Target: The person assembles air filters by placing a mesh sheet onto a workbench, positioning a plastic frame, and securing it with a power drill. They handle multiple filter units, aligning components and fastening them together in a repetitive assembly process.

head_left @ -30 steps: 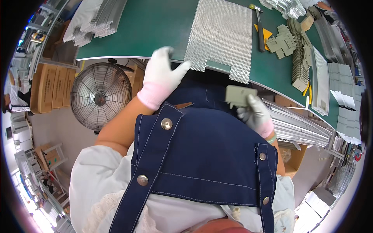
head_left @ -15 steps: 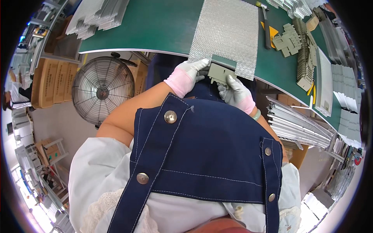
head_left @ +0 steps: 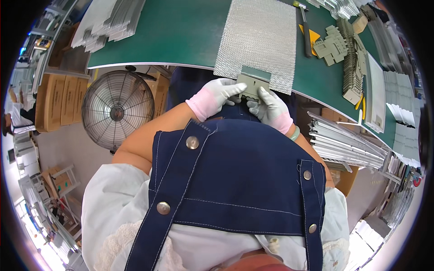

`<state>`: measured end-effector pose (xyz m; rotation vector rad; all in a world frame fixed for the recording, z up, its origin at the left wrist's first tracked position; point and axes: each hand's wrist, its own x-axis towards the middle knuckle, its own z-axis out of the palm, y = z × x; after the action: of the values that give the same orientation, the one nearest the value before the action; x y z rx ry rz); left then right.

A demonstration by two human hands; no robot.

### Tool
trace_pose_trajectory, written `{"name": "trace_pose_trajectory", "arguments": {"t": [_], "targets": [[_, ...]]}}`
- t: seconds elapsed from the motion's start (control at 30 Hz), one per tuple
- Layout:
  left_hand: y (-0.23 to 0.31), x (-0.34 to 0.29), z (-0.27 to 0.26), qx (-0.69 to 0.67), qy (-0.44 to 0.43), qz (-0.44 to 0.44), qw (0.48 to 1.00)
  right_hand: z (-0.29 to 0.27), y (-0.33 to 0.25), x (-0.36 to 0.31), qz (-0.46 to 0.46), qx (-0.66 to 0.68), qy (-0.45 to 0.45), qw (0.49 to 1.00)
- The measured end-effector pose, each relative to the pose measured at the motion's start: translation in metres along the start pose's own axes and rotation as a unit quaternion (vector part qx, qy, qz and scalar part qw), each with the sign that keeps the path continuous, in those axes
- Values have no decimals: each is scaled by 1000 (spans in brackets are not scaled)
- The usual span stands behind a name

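Note:
A silvery metal mesh sheet (head_left: 257, 38) lies on the green table, its near end jutting over the front edge. That end has a rectangular notch. Against the notch sits a grey-green plastic part (head_left: 254, 84), flat with a jagged near edge, held level between both hands. My left hand (head_left: 220, 95), in a white glove with a pink cuff, pinches its left side, thumb on top. My right hand (head_left: 271, 109), gloved alike, grips its right near corner with the thumb on top. Fingers under the part are hidden, and I cannot tell how it meets the mesh.
On the right of the green table (head_left: 181, 34) lie a hammer (head_left: 306, 31), loose plastic parts (head_left: 332, 46), a long row of such parts (head_left: 350, 67) and yellow-handled pliers (head_left: 360, 101). Mesh sheets (head_left: 110, 20) are stacked at left. A floor fan (head_left: 117, 110) stands below the table.
The plastic part has turned from tilted to nearly level and sits closer to the notch. My left thumb has moved further onto it. The whole view has shifted slightly.

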<state>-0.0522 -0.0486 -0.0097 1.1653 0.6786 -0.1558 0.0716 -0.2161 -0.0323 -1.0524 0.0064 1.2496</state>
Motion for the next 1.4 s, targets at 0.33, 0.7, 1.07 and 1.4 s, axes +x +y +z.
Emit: {"name": "trace_pose_trajectory", "arguments": {"t": [0.33,0.7,1.07,1.4], "targets": [[-16,15,-8,-111,-21,4,994,-21,-11,-1,-87,156,-22,984],[9,-13,-2,-25,7,-13,1000,-24,-21,-12,-86,-84,96,988],[95,110,-24,729,31,506,460,18,-5,10,65,-42,-69,995],[83,110,-20,733,84,423,526,29,-7,11,-46,62,-9,997]]}}
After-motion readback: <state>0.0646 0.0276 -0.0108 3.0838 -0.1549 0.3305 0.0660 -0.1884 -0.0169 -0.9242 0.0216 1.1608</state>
